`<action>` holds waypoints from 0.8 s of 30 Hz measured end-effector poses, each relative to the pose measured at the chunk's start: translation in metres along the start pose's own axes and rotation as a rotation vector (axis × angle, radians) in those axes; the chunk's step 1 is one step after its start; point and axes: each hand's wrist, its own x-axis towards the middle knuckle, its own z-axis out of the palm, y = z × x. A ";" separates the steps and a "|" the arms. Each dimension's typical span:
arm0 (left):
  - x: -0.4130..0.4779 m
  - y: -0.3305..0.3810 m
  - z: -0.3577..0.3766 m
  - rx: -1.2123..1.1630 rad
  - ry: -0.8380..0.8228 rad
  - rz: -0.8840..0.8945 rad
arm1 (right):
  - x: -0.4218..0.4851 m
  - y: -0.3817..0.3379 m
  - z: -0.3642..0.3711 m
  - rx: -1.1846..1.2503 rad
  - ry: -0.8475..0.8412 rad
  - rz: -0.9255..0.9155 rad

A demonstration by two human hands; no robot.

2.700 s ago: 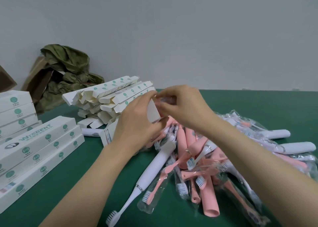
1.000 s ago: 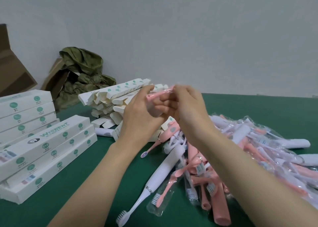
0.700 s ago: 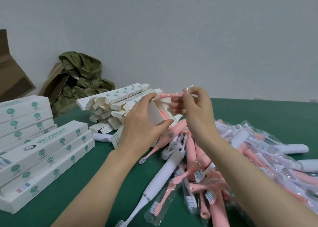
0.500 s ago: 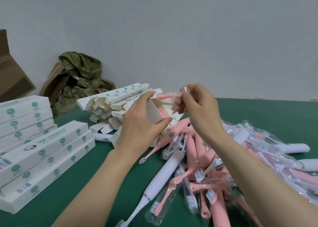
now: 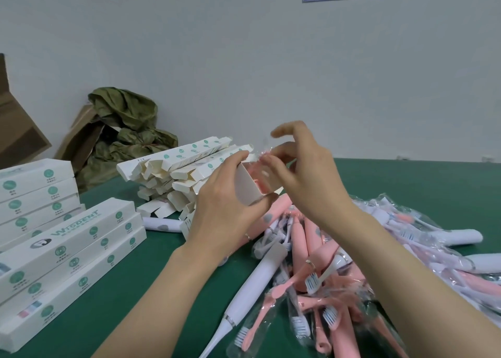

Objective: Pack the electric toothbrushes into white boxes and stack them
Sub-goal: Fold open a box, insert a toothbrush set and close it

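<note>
My left hand (image 5: 225,205) grips the open end of a white box (image 5: 245,188) held above the green table (image 5: 135,290). Something pink (image 5: 260,187) shows inside the box mouth. My right hand (image 5: 306,178) is at that opening, thumb and a curled finger pinching a clear-wrapped pink brush head (image 5: 261,154) at the box rim, index finger raised. Below lies a pile of pink and white electric toothbrushes (image 5: 311,252), many in clear bags, with one white toothbrush (image 5: 260,276) at its left edge.
Closed white boxes (image 5: 67,243) are stacked at the left. A heap of empty open-ended boxes (image 5: 184,167) lies behind my left hand. A green bag (image 5: 122,129) and brown cardboard (image 5: 16,135) stand against the wall.
My right hand has brought the wrapped pink brush head down from above the box to its mouth. The left hand keeps its hold on the box.
</note>
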 end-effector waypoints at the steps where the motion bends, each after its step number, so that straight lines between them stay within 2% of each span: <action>1: 0.001 -0.001 0.000 0.003 0.004 -0.001 | 0.001 0.001 -0.002 0.005 0.025 -0.001; 4: 0.001 -0.002 0.002 0.003 -0.009 0.004 | -0.002 0.001 0.002 -0.095 0.038 -0.044; 7: 0.001 -0.004 0.003 -0.003 -0.021 -0.018 | -0.007 0.001 0.017 -0.288 -0.162 -0.147; 9: 0.001 -0.004 0.003 0.000 -0.015 -0.020 | -0.006 0.003 0.016 -0.324 -0.243 -0.138; 13: 0.002 -0.006 0.002 -0.017 0.009 -0.016 | -0.003 0.006 0.002 -0.172 0.014 0.024; 15: 0.003 -0.009 0.002 -0.026 0.008 -0.023 | -0.001 0.008 0.000 -0.084 -0.015 0.215; 17: 0.004 -0.012 0.002 -0.039 -0.073 -0.004 | -0.001 0.009 0.003 -0.009 -0.106 0.342; 20: 0.001 -0.016 0.005 -0.023 -0.344 0.063 | -0.001 0.009 0.004 -0.049 -0.071 0.325; 21: 0.000 -0.018 0.005 -0.034 -0.379 0.064 | -0.002 0.009 0.004 -0.064 -0.054 0.316; 22: -0.001 -0.019 0.005 -0.074 -0.367 0.033 | -0.002 0.009 0.005 -0.062 -0.048 0.315; 24: 0.000 -0.020 0.004 -0.166 -0.242 -0.013 | -0.003 0.006 0.007 -0.030 -0.062 0.320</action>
